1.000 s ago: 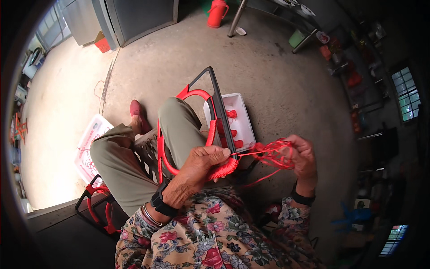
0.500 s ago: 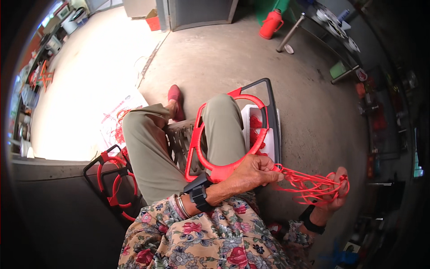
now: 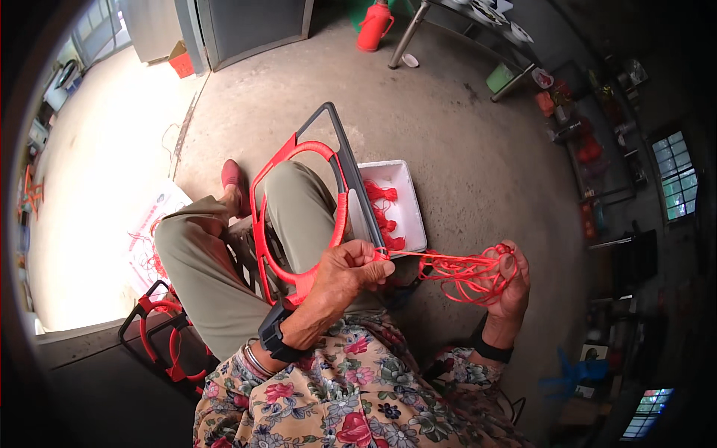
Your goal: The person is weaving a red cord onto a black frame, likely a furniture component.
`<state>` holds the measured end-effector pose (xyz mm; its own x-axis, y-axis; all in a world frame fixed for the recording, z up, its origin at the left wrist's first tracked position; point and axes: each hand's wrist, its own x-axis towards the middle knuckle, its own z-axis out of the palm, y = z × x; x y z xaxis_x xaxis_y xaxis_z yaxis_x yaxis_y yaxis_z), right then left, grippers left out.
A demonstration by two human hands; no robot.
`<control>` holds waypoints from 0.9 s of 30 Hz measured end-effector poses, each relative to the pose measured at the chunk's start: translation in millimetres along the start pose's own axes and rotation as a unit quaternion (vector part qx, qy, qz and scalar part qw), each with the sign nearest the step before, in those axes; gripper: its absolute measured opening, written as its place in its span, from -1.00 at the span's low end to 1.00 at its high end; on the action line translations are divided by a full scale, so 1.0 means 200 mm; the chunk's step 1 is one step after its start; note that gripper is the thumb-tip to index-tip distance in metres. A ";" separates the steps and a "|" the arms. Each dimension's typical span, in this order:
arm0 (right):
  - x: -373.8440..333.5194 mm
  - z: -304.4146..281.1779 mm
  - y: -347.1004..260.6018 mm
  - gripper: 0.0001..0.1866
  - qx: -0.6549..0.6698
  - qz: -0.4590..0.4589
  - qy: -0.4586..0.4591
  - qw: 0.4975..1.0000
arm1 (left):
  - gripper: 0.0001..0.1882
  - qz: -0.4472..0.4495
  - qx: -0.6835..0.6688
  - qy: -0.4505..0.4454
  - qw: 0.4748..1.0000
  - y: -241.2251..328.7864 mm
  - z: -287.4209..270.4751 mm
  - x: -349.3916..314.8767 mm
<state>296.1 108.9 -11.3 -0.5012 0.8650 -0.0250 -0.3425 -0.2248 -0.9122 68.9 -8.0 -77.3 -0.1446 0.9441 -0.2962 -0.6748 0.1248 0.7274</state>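
My left hand (image 3: 349, 270) is closed in a pinch on one end of a red cord (image 3: 455, 270), just past the lower right of a frame. From there a thin stretch runs to a loose, looped bunch, which my right hand (image 3: 514, 287) holds off to the right with its fingers curled round it. Across my right thigh lies the black frame (image 3: 348, 153) with a ring wrapped in red (image 3: 341, 216); my knee shows through the ring. Part of the ring's lower side is hidden behind my left hand and wrist.
A white box (image 3: 415, 228) with red cord bundles (image 3: 387, 222) stands beyond the frame. More black and red frames (image 3: 173, 336) rest at my left. Red cord lies on a pale sheet (image 3: 142, 254). A red flask (image 3: 373, 28) and a metal-legged table (image 3: 409, 33) are farther off.
The view has swung to the right, so the room appears shifted left. Between my hands, a thin stretch of cord now leads from the left pinch to the bunch, where loops hung before.
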 end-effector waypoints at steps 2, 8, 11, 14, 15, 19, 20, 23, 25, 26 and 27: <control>-0.01 -0.02 0.00 -0.78 0.024 0.001 0.005 1.000 | -0.82 0.000 0.003 0.000 1.000 -0.01 0.00 0.00; -0.04 0.05 0.00 -0.80 -0.002 -0.069 -0.010 0.998 | -0.81 0.024 0.002 0.015 1.000 -0.05 0.01 -0.01; -0.06 0.04 -0.01 -0.81 -0.017 -0.098 -0.097 0.990 | -0.82 0.035 -0.005 0.009 0.999 -0.06 0.00 -0.02; -0.05 -0.01 -0.02 -0.80 -0.057 -0.087 -0.065 0.992 | -0.83 0.025 0.028 0.007 0.999 -0.04 0.00 -0.05; -0.04 -0.04 -0.02 -0.77 -0.096 -0.055 -0.011 0.994 | -0.84 0.017 0.023 0.005 1.000 -0.04 0.00 -0.05; -0.07 -0.13 -0.06 -0.77 -0.152 0.002 0.041 0.987 | -0.85 -0.007 0.010 0.001 1.000 -0.03 0.00 -0.07; -0.09 -0.13 -0.07 -0.76 -0.160 0.000 0.045 0.986 | -0.85 -0.007 0.010 0.002 1.000 -0.04 0.00 -0.07; -0.11 -0.07 -0.06 -0.71 -0.172 -0.067 0.002 0.983 | -0.84 0.005 0.022 -0.008 1.000 -0.05 0.01 -0.07; -0.18 -0.04 -0.05 -0.65 -0.194 -0.127 0.003 0.973 | -0.82 0.018 0.061 0.022 0.998 -0.06 0.01 -0.07; -0.22 -0.02 -0.05 -0.60 -0.215 -0.187 0.004 0.958 | -0.82 0.019 0.063 0.023 0.998 -0.06 0.01 -0.08; -0.24 0.05 -0.04 -0.58 -0.184 -0.177 -0.060 0.965 | -0.81 0.026 0.060 0.028 0.997 -0.07 0.02 -0.08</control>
<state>314.1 64.5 1.8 -0.5010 0.7952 0.3415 -0.2149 0.2680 -0.9392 82.8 -23.7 -80.6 -0.2187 0.9325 -0.2874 -0.5739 0.1153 0.8108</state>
